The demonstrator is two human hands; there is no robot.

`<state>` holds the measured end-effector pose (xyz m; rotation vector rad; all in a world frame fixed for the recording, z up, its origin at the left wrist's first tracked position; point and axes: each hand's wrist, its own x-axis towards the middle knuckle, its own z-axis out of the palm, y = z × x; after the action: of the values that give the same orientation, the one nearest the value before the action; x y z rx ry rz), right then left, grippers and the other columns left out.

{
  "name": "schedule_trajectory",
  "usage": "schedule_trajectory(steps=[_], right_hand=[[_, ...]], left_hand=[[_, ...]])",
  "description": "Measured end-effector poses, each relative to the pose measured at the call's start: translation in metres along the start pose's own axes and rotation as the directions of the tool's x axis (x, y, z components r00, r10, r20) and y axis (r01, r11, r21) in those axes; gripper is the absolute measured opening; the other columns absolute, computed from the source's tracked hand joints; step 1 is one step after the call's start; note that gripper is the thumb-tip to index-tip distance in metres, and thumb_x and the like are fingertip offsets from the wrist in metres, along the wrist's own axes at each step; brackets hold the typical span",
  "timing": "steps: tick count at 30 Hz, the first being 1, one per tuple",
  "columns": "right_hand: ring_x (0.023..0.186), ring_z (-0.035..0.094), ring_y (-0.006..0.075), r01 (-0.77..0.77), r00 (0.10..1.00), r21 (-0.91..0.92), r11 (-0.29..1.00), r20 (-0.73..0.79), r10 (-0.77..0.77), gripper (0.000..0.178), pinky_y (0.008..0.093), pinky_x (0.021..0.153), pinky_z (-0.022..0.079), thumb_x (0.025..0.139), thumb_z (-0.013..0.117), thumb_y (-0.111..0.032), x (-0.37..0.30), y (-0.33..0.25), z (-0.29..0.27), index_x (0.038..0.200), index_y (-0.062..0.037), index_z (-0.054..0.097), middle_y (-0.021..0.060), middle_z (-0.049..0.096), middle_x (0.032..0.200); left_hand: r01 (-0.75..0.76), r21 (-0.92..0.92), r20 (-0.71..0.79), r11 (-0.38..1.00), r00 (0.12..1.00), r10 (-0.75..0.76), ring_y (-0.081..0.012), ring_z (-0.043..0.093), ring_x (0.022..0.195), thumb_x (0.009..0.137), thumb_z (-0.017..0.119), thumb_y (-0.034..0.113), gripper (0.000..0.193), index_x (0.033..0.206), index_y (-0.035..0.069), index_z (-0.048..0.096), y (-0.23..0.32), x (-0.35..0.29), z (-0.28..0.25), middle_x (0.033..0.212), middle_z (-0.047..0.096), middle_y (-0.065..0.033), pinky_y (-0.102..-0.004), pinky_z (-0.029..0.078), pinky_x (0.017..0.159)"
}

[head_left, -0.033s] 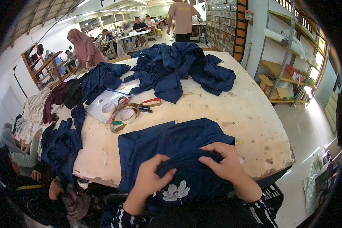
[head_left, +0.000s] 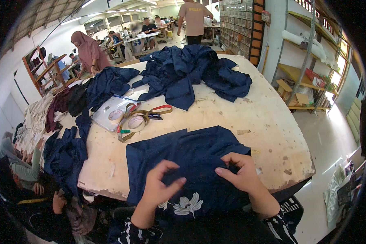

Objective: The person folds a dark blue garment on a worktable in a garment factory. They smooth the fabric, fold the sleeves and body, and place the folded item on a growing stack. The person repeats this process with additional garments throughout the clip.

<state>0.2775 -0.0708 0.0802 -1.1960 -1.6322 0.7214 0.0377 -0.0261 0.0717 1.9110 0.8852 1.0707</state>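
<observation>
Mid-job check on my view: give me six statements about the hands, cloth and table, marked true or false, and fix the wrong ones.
1. The navy cloth nearest the person bears a pale flower motif. True.
2. The left thumb and forefinger are pinched together. False: on the left hand they stand apart.
3. Two tape rolls lie toward the left side of the table. True.
4. The right hand is on the tape rolls. False: the right hand is at the navy cloth.
5. The big heap at the far end is white. False: that fabric heap is navy.
6. A shelf rack stands right of the table. True.
</observation>
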Motion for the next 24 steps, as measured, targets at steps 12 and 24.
schedule_trajectory(steps=[12, 24], right_hand=[[0.07, 0.053, 0.0038, -0.259, 0.934, 0.656, 0.709, -0.016, 0.356, 0.01, 0.0189, 0.067, 0.042, 0.081, 0.065, -0.004, -0.026, 0.059, 0.008, 0.087, -0.0054, 0.056, -0.0036, 0.058, 0.076], [0.074, 0.054, 0.0042, -0.267, 0.915, 0.681, 0.682, -0.044, 0.402, 0.017, 0.0194, 0.067, 0.043, 0.081, 0.065, -0.003, -0.02, 0.061, 0.012, 0.095, -0.0043, 0.057, -0.0021, 0.06, 0.082]], left_hand=[[0.187, -0.537, -0.07, 0.823, 0.962, -0.264, 0.0004, 0.042, 0.059, 0.08, 0.066, 0.001, 0.047, 0.121, 0.003, 0.043, -0.035, 0.009, 0.047, 0.069, 0.048, 0.0056, -0.014, 0.033, 0.055], [0.216, -0.404, -0.037, 0.889, 0.967, -0.252, -0.0063, 0.055, 0.068, 0.074, 0.074, 0.007, 0.052, 0.116, -0.001, 0.044, -0.029, -0.005, 0.037, 0.115, 0.053, -0.0116, -0.0181, 0.042, 0.06]])
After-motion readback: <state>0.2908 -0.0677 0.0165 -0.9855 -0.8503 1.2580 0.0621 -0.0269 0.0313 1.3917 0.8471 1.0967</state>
